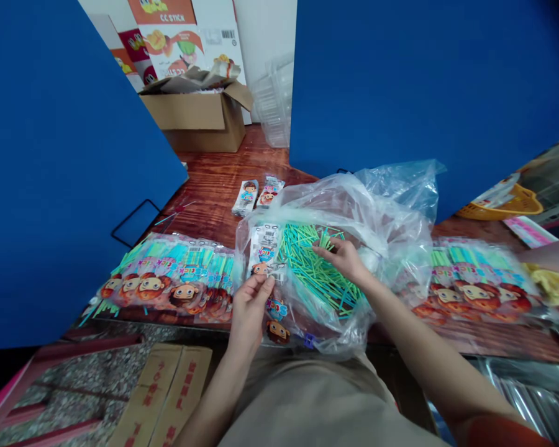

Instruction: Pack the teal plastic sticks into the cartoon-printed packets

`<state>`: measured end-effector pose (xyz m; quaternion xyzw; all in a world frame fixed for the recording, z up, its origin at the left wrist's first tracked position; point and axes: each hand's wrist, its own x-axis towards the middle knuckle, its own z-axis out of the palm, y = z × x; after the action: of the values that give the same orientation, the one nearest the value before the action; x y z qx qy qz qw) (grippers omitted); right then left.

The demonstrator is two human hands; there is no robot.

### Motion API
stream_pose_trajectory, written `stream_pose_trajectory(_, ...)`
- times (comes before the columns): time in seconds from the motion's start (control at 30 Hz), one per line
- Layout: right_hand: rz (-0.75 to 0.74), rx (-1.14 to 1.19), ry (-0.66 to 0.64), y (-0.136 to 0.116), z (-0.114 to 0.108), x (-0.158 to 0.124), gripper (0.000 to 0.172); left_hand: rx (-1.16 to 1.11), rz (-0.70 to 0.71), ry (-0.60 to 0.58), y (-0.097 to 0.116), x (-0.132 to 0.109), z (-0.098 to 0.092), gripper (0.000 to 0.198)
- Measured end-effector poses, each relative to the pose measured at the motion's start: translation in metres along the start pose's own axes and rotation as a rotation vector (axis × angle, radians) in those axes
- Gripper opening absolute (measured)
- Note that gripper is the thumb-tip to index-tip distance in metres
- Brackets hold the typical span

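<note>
A big clear plastic bag (395, 214) lies spread at the table's front edge, full of thin green and blue sticks (307, 279). My right hand (347, 259) reaches into it, its fingers pinched on a few of the green sticks. At the bag's left side, my left hand (250, 304) grips the lower end of a small printed pouch (264, 248) between thumb and fingers. Another cartoon-printed pouch (278, 316) lies just right of that hand. Whether the gripped pouch has sticks in it I cannot tell.
Filled stick pouches (156, 273) line the table on the left, with more pouches (475, 285) on the right. Two small stacks, pouches (245, 197) and pouches (270, 191), lie behind the bag. Blue panels (377, 81) stand beyond; an open carton (200, 118) sits at the back.
</note>
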<state>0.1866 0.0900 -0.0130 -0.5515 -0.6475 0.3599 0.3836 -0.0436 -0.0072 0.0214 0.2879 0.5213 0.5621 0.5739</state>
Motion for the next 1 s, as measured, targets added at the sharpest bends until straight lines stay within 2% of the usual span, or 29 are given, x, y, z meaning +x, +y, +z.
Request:
stream_pose_trajectory(0.2, 0.046, 0.145, -0.032, -0.011, 0.000, -0.005, 0.053, 0.007, -0.045, 0.010, 0.000, -0.002, 0.007, 0.040)
stream_pose_trajectory(0.37, 0.015, 0.105, -0.041, -0.012, 0.005, -0.009, 0.054, 0.047, 0.007, 0.001, -0.007, -0.001, 0.006, 0.038)
stream_pose_trajectory(0.6, 0.014, 0.135, 0.052, -0.016, 0.004, -0.011, 0.048, 0.110, 0.032, -0.028, -0.012, -0.003, 0.003, 0.036)
stream_pose_trajectory(0.67, 0.048, 0.224, 0.082, -0.018, 0.005, -0.012, 0.045, 0.118, 0.035, -0.043, -0.013, -0.003, 0.003, 0.035)
stream_pose_trajectory(0.77, 0.148, 0.486, 0.113, -0.023, 0.008, -0.014, 0.041, 0.146, 0.059, -0.059, -0.015, -0.003, 0.004, 0.032)
stream_pose_trajectory(0.87, 0.257, 0.794, 0.066, -0.031, 0.008, -0.016, 0.037, 0.198, 0.090, -0.058, -0.017, -0.003, 0.004, 0.029)
stream_pose_trajectory(1.0, 0.257, 0.955, 0.048, -0.054, 0.007, -0.022, 0.034, 0.228, 0.090, -0.072, -0.019, -0.003, 0.008, 0.027)
